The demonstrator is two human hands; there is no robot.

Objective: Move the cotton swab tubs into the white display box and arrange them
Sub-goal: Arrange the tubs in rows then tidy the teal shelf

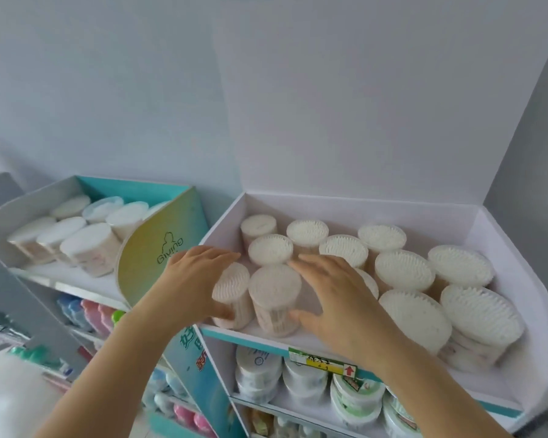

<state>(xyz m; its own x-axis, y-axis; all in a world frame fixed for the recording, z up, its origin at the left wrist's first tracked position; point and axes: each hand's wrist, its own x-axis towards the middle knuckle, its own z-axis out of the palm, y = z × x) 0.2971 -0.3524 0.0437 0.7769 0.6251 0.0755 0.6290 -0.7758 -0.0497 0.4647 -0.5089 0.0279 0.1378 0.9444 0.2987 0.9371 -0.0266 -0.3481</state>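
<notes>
- A white display box (361, 213) made of smooth matte card takes up the right half of the view. Its side walls are curved and its flat lid (393, 105) stands upright behind it.
- Inside the box stand about a dozen cotton swab tubs (404, 270). They are clear oval plastic cylinders, all upright. Each top is a dense, bumpy white mat of swab tips, and pale stick stems show through the walls.
- The tubs are packed in loose rows from 9 o'clock to 3 o'clock across the box floor, and most touch their neighbours.
- The left hand (196, 276) reaches in at the box's 8 o'clock corner. Its fingers (222, 256) curl over the top of the corner tub (231, 282) and its thumb is under the side, so it grasps that tub.
- The right hand (336, 298) lies over the tubs at the box's 6 o'clock. Its fingers (301, 259) are spread and nearly straight, not clenched round anything. Its thumb is against the side of the front tub (274, 286), which stands just beside the corner tub.
- At 9 o'clock in the view is a second box (133, 188) with a teal lining. It holds tubs with smooth white lids (86, 245). Its curved side panel (159, 248) fades from yellow to teal and bears printed letters.
- On the shelf below the white box, at 6 o'clock, are stacked round tins (301, 380) and a yellow and green price label (323, 363).
- At 8 o'clock in the view are pink and blue bottles (98, 311).
</notes>
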